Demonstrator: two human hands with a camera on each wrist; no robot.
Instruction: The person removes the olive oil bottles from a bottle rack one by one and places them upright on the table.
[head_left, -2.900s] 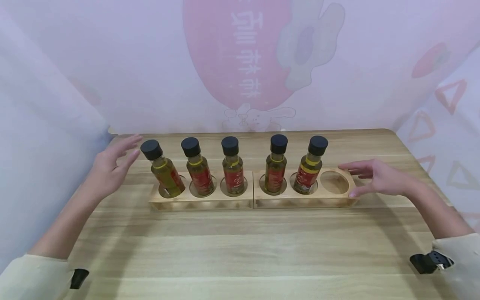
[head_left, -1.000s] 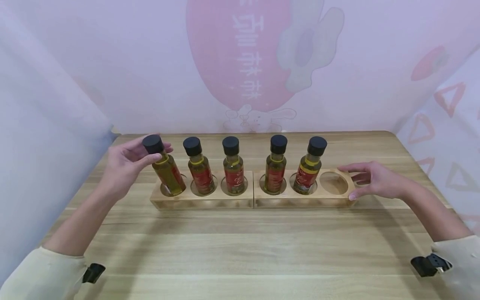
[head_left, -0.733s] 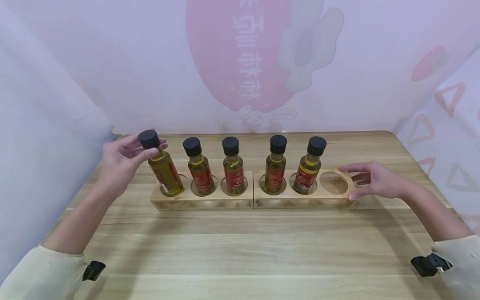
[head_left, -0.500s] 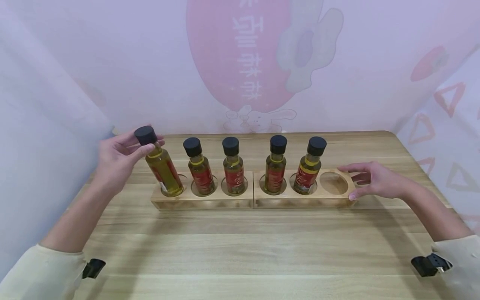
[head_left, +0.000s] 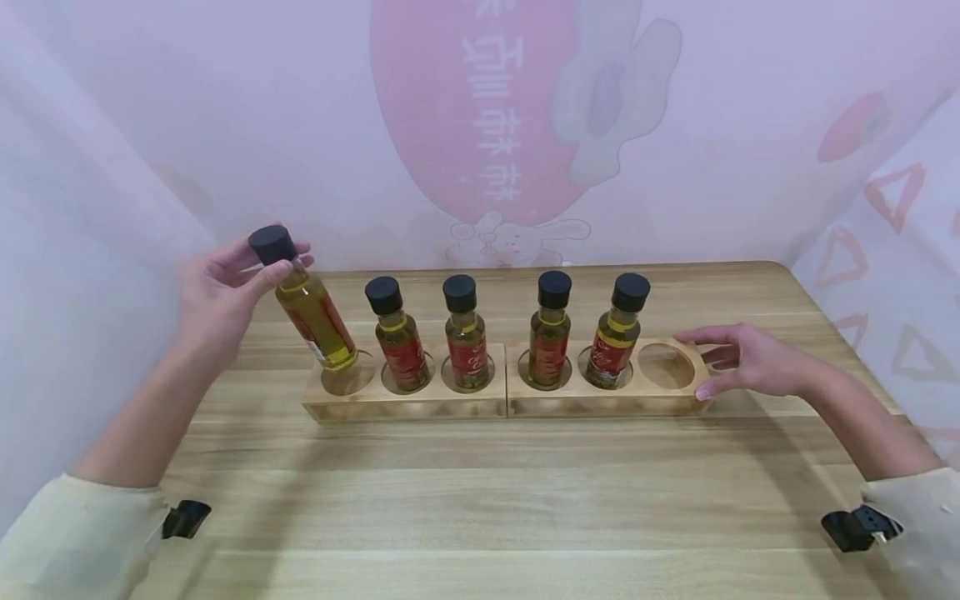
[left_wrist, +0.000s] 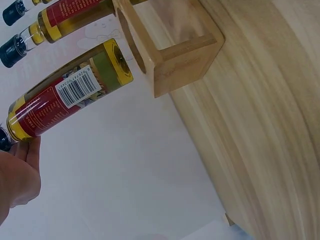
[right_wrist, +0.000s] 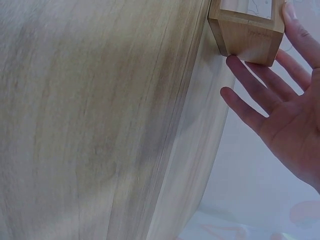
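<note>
My left hand (head_left: 213, 308) grips a bottle of olive oil (head_left: 315, 321) by its neck, just under the black cap. The bottle leans left, its base raised just over the leftmost hole of a wooden bottle rack (head_left: 408, 409). In the left wrist view a barcode shows on the bottle's red label, and the base is apart from the rack's end. My right hand (head_left: 765, 362) holds the right end of a second wooden bottle rack (head_left: 607, 407), thumb at the front corner and forefinger at the back. Its palm stays off the wood in the right wrist view.
Several more capped oil bottles (head_left: 403, 350) stand in the racks' holes. The rightmost hole (head_left: 667, 367) holds no bottle. Both racks sit end to end on a wooden table (head_left: 480, 500). A printed pale curtain (head_left: 300, 125) hangs behind and at the sides.
My left hand has reached the leftmost bottle, taken it by the neck and lifted it up and leftward out of its hole. The right hand stays at the rack's end.
</note>
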